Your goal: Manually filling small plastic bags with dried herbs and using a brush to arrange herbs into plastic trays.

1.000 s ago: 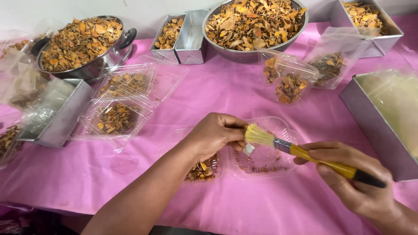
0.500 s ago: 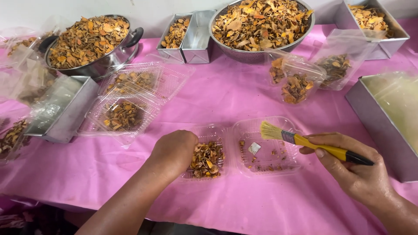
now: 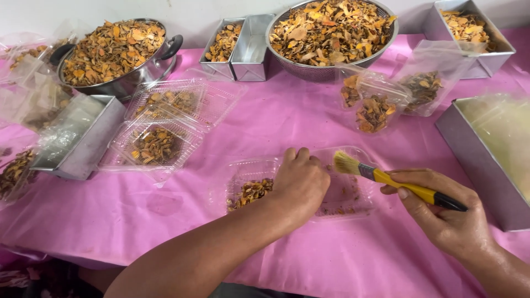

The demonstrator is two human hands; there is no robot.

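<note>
Head view: our left hand [image 3: 301, 179] presses, fingers curled, on the open clear clamshell box [image 3: 298, 185] on the pink surface [image 3: 265, 127]; our right hand [image 3: 447, 212] pinches a yellow-handled brush [image 3: 386, 179], bristles over its lid.

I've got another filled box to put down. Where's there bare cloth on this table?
Bare pink cloth lies mid-table, between the stacked clear boxes and the filled bags. More lies along the near edge, left of the left hand. The back row by the big bowl and pot is crowded.
</note>
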